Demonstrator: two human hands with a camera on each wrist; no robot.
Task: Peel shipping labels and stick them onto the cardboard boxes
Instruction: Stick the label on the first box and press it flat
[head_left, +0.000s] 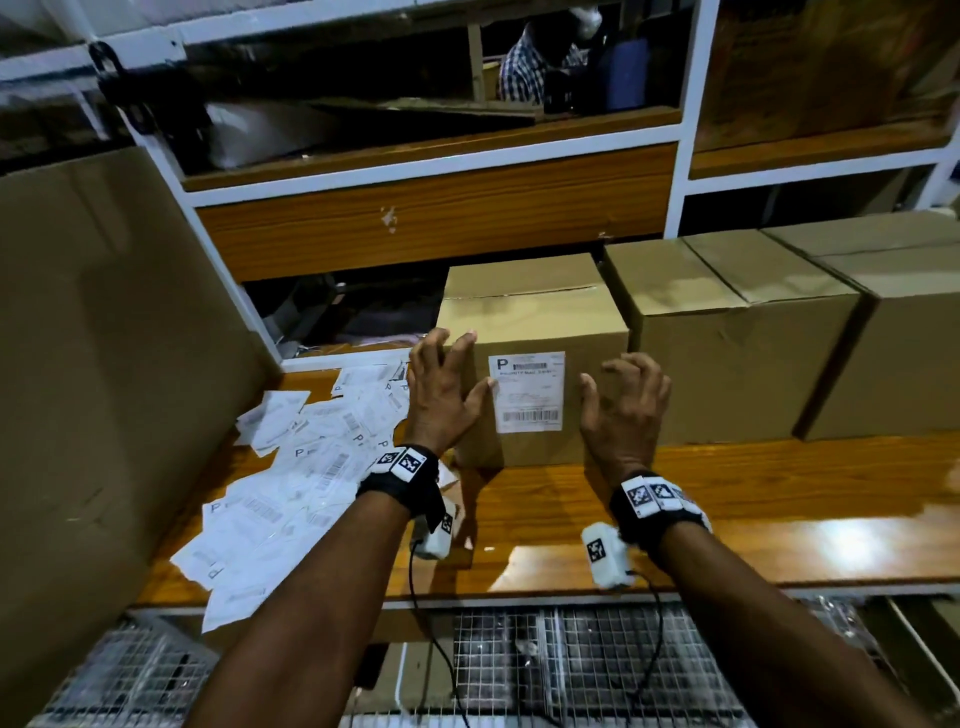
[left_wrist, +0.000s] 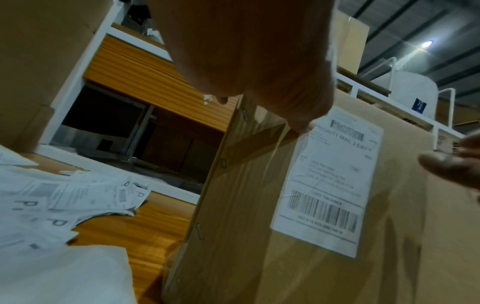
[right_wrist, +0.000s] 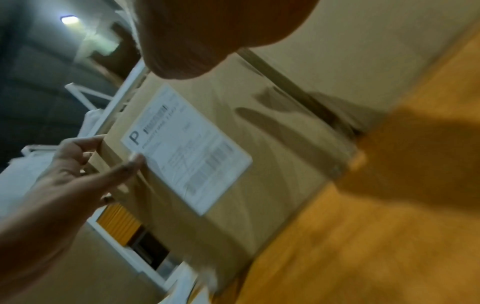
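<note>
A brown cardboard box (head_left: 535, 322) stands on the wooden table (head_left: 701, 509), a white shipping label (head_left: 527, 392) stuck flat on its front face. My left hand (head_left: 447, 384) is at the box's front left corner, fingers spread along the edge. Its thumb tip touches the label's left edge, as the left wrist view shows at the label (left_wrist: 330, 181). My right hand (head_left: 623, 400) hovers in front of the box's right side, fingers loosely curled, holding nothing. The right wrist view shows the label (right_wrist: 187, 148) and my left hand (right_wrist: 78, 174) beside it.
A heap of loose label sheets (head_left: 311, 452) lies on the table left of the box. A large cardboard sheet (head_left: 104, 364) stands at far left. Two more boxes (head_left: 727, 332) (head_left: 893, 312) sit to the right. A white shelf frame (head_left: 431, 166) rises behind; a person (head_left: 535, 57) sits beyond it.
</note>
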